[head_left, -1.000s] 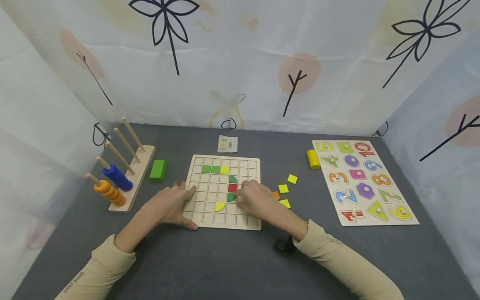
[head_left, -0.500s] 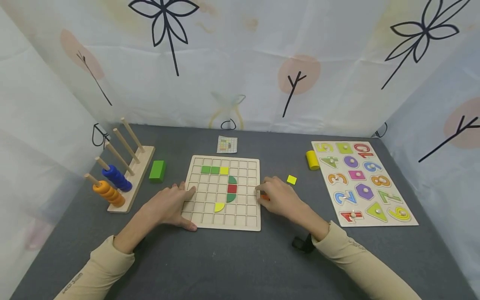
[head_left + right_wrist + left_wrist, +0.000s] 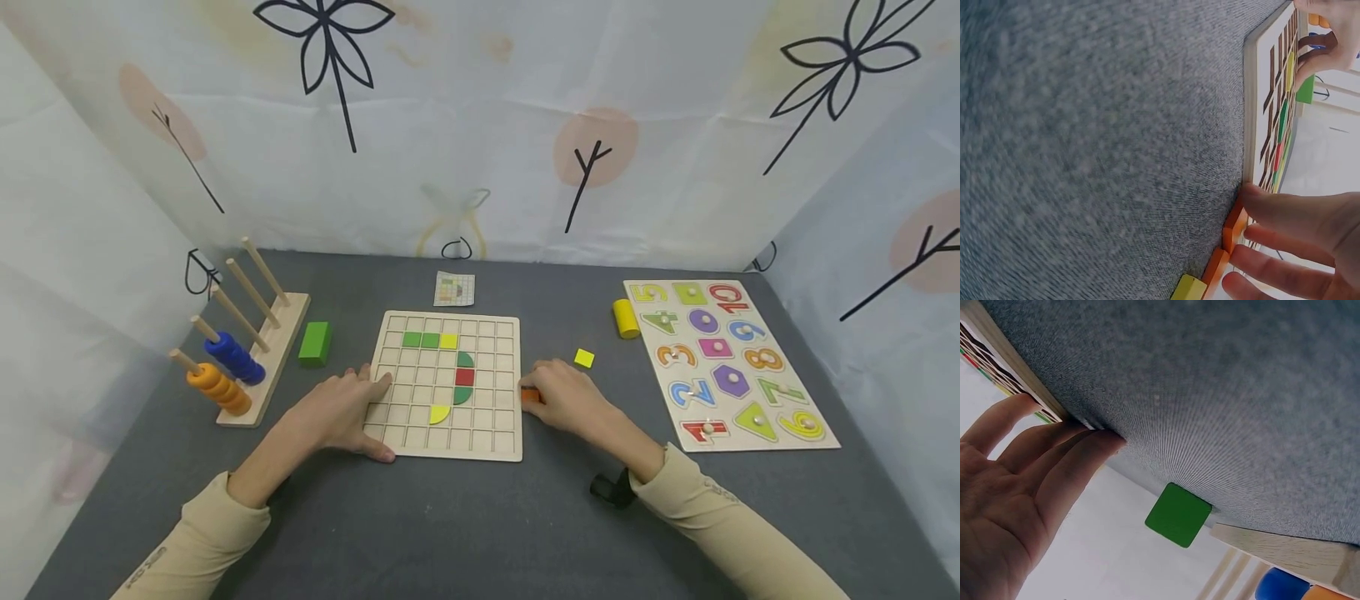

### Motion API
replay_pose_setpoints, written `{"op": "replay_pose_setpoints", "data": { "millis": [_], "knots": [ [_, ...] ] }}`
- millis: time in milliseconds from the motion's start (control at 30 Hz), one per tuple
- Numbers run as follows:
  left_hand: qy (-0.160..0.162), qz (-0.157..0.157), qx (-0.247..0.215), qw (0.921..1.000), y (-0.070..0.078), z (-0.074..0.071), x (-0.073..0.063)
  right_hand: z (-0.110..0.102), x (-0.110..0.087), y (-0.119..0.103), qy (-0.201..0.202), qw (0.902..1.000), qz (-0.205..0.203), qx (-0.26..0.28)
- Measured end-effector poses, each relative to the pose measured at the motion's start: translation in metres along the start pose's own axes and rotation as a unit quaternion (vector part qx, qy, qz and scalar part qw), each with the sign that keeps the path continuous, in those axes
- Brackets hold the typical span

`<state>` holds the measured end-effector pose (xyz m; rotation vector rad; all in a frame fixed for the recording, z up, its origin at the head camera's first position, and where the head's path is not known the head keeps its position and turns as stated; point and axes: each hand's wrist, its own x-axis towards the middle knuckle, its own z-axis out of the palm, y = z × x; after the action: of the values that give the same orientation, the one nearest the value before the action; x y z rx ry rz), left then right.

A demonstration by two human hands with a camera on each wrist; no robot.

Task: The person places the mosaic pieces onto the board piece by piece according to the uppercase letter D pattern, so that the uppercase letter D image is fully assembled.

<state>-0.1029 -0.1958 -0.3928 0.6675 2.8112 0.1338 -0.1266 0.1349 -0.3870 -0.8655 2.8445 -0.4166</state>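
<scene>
A wooden grid board (image 3: 498,433) carries green, yellow and red tiles, among them a red square (image 3: 464,377) and a yellow quarter circle (image 3: 439,413). My left hand (image 3: 341,408) is spread along the board's left side, fingers on its edge and thumb at the front corner. Just off the right edge, my right hand (image 3: 566,398) pinches an orange tile (image 3: 1234,226) between thumb and fingers, low at the table. Beside it in the right wrist view lie a second orange tile (image 3: 1214,270) and a yellow tile (image 3: 1189,288), which the hand hides from the head view.
A small pattern card (image 3: 454,289) lies behind the board. To the left stand a green block (image 3: 315,343) and a peg stacker (image 3: 281,333) with blue and orange rings. Rightward are a loose yellow square (image 3: 584,358), a yellow cylinder (image 3: 626,319) and a number puzzle (image 3: 735,367).
My right hand has left the green quarter piece on the board and moved right, to the orange tile beside the edge. The left hand has stayed put.
</scene>
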Motion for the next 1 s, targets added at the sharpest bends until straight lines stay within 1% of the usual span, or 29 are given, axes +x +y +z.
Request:
{"op": "replay_pose_setpoints", "data": {
  "millis": [133, 233, 433, 633, 833, 1000],
  "knots": [
    [0.004, 0.005, 0.005, 1.0000, -0.001, 0.000, 0.000, -0.001, 0.000, 0.001, -0.009, 0.9999, 0.006, 0.008],
    [0.009, 0.010, 0.009, 0.9999, -0.002, 0.001, 0.000, -0.001, -0.001, 0.003, -0.009, 0.9998, 0.002, 0.015],
    [0.016, 0.014, 0.013, 0.9997, -0.004, 0.003, 0.001, -0.002, -0.001, 0.007, 0.003, 0.9995, -0.010, 0.029],
    [0.017, 0.011, 0.016, 0.9997, -0.005, 0.004, 0.001, -0.004, 0.000, 0.006, 0.015, 0.9993, -0.016, 0.031],
    [0.020, 0.010, 0.013, 0.9997, -0.005, 0.004, 0.002, -0.007, 0.004, -0.003, 0.029, 0.9987, -0.031, 0.029],
    [0.022, 0.010, 0.014, 0.9996, -0.005, 0.005, 0.002, -0.004, 0.011, -0.020, 0.019, 0.9988, -0.029, 0.035]
  ]
}}
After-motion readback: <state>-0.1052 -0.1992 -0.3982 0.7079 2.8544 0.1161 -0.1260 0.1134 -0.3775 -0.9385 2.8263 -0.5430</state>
